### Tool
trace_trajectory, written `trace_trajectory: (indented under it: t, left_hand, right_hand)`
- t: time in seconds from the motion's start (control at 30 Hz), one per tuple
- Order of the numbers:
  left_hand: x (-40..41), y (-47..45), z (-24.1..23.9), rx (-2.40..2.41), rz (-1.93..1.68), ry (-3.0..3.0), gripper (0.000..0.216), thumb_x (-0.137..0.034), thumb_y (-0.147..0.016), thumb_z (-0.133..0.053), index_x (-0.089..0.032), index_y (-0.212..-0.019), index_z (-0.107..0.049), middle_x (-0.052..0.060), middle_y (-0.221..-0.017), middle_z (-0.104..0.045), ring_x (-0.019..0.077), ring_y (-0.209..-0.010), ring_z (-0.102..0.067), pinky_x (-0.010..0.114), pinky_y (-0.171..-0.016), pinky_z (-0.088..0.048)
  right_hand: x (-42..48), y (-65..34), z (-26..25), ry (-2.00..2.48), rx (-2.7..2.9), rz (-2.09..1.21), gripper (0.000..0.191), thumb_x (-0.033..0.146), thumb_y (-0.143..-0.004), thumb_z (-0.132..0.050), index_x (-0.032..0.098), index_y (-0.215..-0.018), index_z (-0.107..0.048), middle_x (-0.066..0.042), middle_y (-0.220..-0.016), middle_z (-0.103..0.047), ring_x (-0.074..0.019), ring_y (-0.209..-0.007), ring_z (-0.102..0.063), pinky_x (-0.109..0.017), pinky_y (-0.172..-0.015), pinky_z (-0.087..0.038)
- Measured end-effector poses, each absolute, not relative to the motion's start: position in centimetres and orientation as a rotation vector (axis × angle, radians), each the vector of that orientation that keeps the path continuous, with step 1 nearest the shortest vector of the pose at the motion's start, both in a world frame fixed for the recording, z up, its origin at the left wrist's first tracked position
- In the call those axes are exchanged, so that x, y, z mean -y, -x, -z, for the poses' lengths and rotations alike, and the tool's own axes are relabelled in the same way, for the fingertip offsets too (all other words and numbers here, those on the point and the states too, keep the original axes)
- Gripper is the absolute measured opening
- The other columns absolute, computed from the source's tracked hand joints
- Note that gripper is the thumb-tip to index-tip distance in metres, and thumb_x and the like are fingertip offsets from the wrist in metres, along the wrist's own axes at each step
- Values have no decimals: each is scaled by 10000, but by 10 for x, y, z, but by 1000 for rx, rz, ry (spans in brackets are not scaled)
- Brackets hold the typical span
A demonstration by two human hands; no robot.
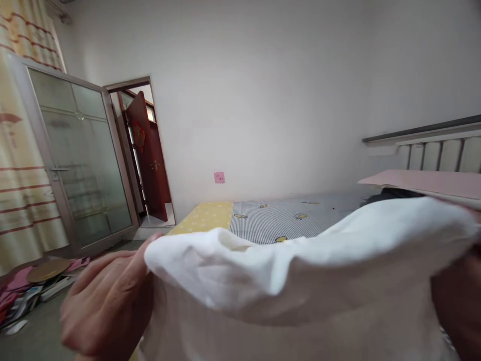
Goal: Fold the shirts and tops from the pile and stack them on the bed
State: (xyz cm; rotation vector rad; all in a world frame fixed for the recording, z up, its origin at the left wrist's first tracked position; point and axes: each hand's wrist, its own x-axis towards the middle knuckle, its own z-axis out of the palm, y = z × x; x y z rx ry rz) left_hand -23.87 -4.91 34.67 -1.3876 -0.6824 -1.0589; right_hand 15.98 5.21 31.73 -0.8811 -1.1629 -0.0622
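Observation:
A white cloth (300,271) is stretched across the lower half of the view, held up close to the camera. My left hand (107,301) grips its left edge with the fingers curled and the thumb pressed on top. My right hand (460,301) is at the cloth's right end, mostly hidden behind the fabric and cut off by the frame edge; its fingers do not show. Behind the cloth lies a bed (278,220) with a grey checked sheet and a yellow patterned end.
A pink board (424,181) rests on the bed by the slatted headboard (439,150). At left stand a glass-panelled door (82,160) and an open red door (148,155). Books and clutter (33,286) lie on the floor at lower left.

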Motion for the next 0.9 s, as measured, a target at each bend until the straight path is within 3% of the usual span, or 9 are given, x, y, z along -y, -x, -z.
trace_trajectory:
  t: [0.13,0.3,0.33,0.4,0.5,0.57,0.63,0.73,0.9]
  left_hand:
    - [-15,260,-326,640,879,1480,534,44,-805,-631,-112,-1315,-607,18,-681,-701,148,-614,-613,306,-729,-525]
    - [-145,291,-311,1058,699,1605,296,-88,-928,-517,-201,-1098,-731,9,-654,-714,144,-613,-662,296,-759,-528]
    - [-173,293,-311,1276,602,1643,309,-112,-943,-493,-234,-1080,-742,29,-731,-747,162,-699,-698,335,-850,-535]
    - [-224,291,-306,1482,559,1622,330,-161,-911,-573,-254,-1201,-700,138,-1172,-736,294,-1082,-685,542,-1035,-458]
    - [-264,276,-272,1921,539,1528,670,-235,-862,-663,-252,-1488,-426,229,-1590,-342,455,-1446,-334,755,-1074,-293]
    - [-260,267,-227,1965,463,1698,688,-249,-882,-636,-298,-1514,-371,169,-1636,-266,399,-1509,-215,721,-1147,-202]
    - [-235,264,-169,1792,360,2003,619,-231,-888,-615,-383,-1463,-444,79,-1618,-344,335,-1517,-225,668,-1201,-114]
    - [-183,274,-81,2017,62,2319,635,-175,-832,-616,-408,-1413,-505,57,-1532,-487,333,-1435,-406,665,-1153,-283]
    - [-111,300,7,2311,614,2096,591,-171,-853,-486,-383,-1404,-527,27,-1551,-465,262,-1451,-393,565,-1189,-297]
  right_hand:
    - [-111,-153,-288,1017,1040,-37,303,450,-843,-588,347,-1081,-745,-12,-1137,-739,-349,-1143,-641,-518,-1030,-485]
    - [-249,-129,-271,1133,1308,-20,345,363,-840,-499,264,-1038,-764,-55,-1105,-766,-303,-1065,-682,-421,-900,-529]
    - [-275,-120,-271,1230,1384,-17,371,324,-861,-463,255,-1085,-751,-71,-1133,-758,-299,-1063,-681,-442,-932,-506]
    - [-320,-100,-266,1487,1499,-33,484,288,-892,-447,235,-1344,-610,-126,-1310,-672,-321,-1170,-628,-540,-1024,-421]
    - [-351,-72,-229,1730,1605,-44,684,331,-910,-495,240,-1558,-294,-164,-1573,-395,-340,-1359,-470,-642,-1092,-298]
    - [-348,-63,-180,1748,1748,18,637,310,-926,-461,274,-1545,-316,-121,-1616,-327,-309,-1424,-389,-646,-1129,-234]
    - [-331,-64,-120,1757,1880,43,546,263,-927,-409,307,-1469,-451,-78,-1590,-386,-282,-1432,-379,-635,-1141,-219]
    - [-298,-81,-35,1787,2029,-64,449,316,-924,-387,341,-1302,-629,-47,-1540,-470,-310,-1408,-418,-632,-1125,-256]
    - [-257,-121,12,1661,1944,-106,476,426,-894,-394,302,-1274,-653,-82,-1445,-575,-303,-1381,-461,-602,-1152,-241]
